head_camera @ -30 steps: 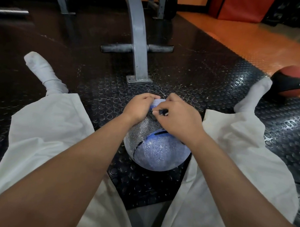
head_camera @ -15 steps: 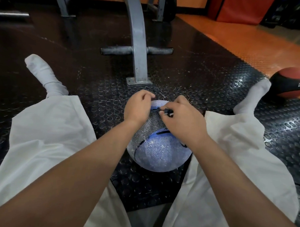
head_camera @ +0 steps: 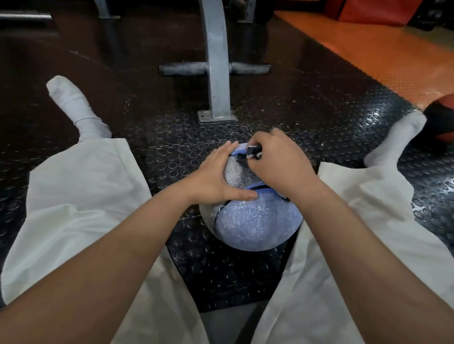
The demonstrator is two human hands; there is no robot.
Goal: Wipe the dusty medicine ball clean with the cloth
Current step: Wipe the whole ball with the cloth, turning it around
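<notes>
A dusty blue and grey medicine ball [head_camera: 255,224] sits on the black studded floor mat between my spread legs. My left hand [head_camera: 213,176] lies flat against the ball's upper left side, fingers straight and thumb stretched across the seam. My right hand [head_camera: 280,163] is curled over the ball's top. Its fingertips pinch a small dark bunched cloth [head_camera: 253,152] with pale edges against the far top of the ball. Most of the cloth is hidden inside the hand.
A grey metal bench post [head_camera: 216,68] with a padded crossbar stands just beyond the ball. A red and black ball [head_camera: 449,120] lies at the right by my right foot. Orange flooring [head_camera: 379,53] begins at the back right.
My left hand has uncurled from the ball's top and now lies flat on its left side. My right hand with the cloth has shifted slightly further over the top.
</notes>
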